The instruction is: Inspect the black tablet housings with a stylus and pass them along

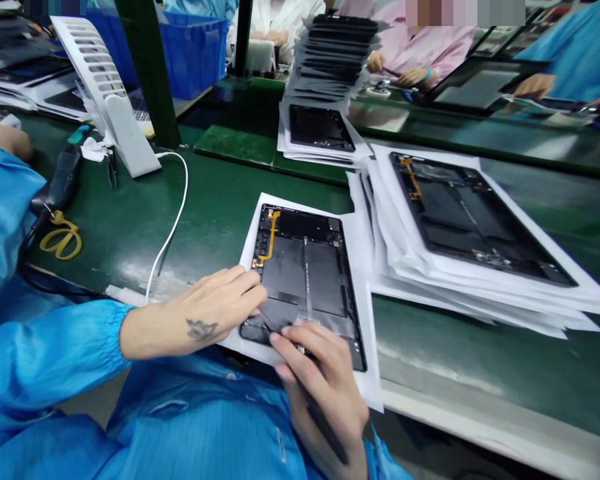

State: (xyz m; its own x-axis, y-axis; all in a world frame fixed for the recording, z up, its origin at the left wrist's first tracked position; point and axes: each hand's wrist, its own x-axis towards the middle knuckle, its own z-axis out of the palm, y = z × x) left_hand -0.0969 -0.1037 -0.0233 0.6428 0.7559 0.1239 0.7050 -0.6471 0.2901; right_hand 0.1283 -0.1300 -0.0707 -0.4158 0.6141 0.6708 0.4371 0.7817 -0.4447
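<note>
Left hand (215,303) is reaching across a green workbench (130,220), where a white sheet (253,267) is bearing an opened black tablet (305,280), its long axis running away from the person. Curled fingers (245,287) are pressing its near left corner, any grip unclear; the right hand (325,393), closer to the near edge, is pinching a slim black tool (331,442).

Matt blk tablet back (305,280), wht paper (366,320), glossy grn mat (130,220)
</note>
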